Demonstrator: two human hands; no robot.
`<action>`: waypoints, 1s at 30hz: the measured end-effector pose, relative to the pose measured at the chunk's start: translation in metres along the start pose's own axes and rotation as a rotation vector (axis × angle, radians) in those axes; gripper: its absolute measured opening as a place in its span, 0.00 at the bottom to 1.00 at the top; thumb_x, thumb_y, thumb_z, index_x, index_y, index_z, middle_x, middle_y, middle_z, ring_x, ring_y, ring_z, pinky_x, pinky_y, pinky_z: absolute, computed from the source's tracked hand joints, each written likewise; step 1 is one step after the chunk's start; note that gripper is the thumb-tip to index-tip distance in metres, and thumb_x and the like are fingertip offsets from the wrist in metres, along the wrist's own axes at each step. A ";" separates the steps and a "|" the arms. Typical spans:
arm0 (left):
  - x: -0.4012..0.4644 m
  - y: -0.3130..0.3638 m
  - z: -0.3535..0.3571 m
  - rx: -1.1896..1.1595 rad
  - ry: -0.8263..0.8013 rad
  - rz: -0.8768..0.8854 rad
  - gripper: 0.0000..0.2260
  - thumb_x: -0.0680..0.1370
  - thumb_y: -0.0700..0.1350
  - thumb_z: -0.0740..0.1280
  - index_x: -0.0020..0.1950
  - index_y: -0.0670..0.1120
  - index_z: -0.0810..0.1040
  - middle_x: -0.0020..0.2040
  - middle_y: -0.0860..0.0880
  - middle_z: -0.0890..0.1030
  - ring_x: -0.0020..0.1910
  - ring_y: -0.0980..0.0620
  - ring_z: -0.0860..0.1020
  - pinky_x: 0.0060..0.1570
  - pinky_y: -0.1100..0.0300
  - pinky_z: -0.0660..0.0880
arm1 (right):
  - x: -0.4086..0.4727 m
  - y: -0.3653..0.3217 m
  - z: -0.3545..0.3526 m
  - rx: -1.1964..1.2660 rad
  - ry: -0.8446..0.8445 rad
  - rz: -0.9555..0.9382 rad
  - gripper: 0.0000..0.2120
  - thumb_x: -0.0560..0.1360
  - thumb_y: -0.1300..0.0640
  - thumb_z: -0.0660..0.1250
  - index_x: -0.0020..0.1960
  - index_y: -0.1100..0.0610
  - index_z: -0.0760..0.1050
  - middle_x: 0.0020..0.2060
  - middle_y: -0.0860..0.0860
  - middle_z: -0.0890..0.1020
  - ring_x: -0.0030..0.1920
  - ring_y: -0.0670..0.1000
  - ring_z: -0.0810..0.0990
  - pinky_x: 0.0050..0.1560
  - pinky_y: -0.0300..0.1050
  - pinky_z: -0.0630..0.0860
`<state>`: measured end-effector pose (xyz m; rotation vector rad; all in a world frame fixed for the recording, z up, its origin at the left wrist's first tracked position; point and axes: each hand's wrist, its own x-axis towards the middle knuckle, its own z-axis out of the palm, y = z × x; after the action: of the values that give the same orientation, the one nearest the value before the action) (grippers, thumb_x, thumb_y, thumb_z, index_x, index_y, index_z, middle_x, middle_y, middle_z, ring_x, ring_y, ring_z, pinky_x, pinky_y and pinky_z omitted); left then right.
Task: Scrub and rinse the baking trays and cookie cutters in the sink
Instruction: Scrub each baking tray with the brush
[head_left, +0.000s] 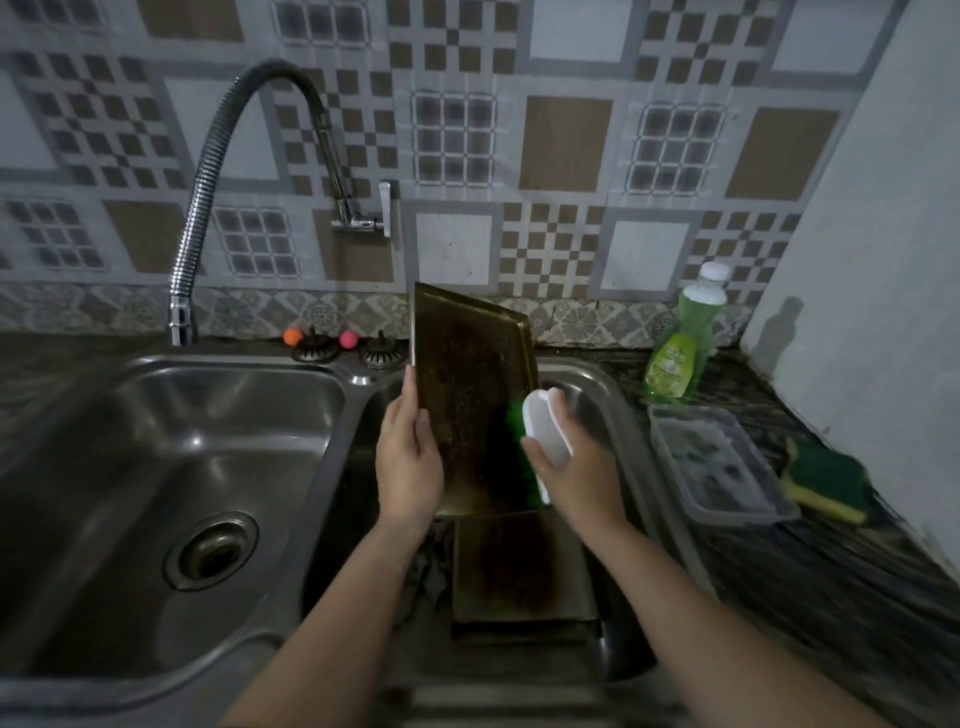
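Dim right basin (597, 384), items under the trays hard to make out. Left hand (408, 457) clamps the upright baking tray (470, 395); right hand (582, 462) grips a white scrub brush (543, 441) against it, above another tray (519, 566).

Both forearms extended forward; left grip (409, 457) clamped, thumb forward; right grip (574, 460) curled closed, knuckles outward.

Home kitchen, double steel sink (332, 415), patterned wall tiles (566, 140), dish soap (680, 348)
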<state>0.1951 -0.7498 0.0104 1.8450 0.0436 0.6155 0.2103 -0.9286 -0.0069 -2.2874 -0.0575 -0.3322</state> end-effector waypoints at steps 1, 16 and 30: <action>-0.003 -0.001 0.000 0.007 0.012 0.000 0.22 0.83 0.40 0.54 0.77 0.52 0.58 0.59 0.48 0.74 0.52 0.66 0.72 0.48 0.81 0.64 | 0.008 -0.005 -0.006 0.050 -0.010 0.041 0.33 0.77 0.43 0.64 0.77 0.41 0.52 0.71 0.53 0.70 0.66 0.56 0.73 0.61 0.50 0.73; -0.046 0.028 0.014 0.537 -0.041 0.186 0.26 0.82 0.44 0.56 0.78 0.58 0.52 0.72 0.52 0.64 0.44 0.48 0.80 0.35 0.49 0.78 | 0.053 -0.128 -0.016 0.359 0.122 0.095 0.46 0.70 0.39 0.70 0.79 0.46 0.48 0.74 0.54 0.64 0.72 0.55 0.65 0.63 0.46 0.69; -0.024 0.025 0.009 0.280 -0.139 0.417 0.24 0.78 0.35 0.63 0.73 0.49 0.69 0.71 0.52 0.71 0.58 0.57 0.77 0.55 0.62 0.75 | 0.057 -0.121 -0.034 0.374 0.174 0.186 0.51 0.66 0.45 0.77 0.78 0.41 0.48 0.75 0.50 0.61 0.70 0.56 0.66 0.62 0.53 0.76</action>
<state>0.1717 -0.7747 0.0208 2.1857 -0.3724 0.7964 0.2395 -0.8754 0.1170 -1.8703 0.1683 -0.3860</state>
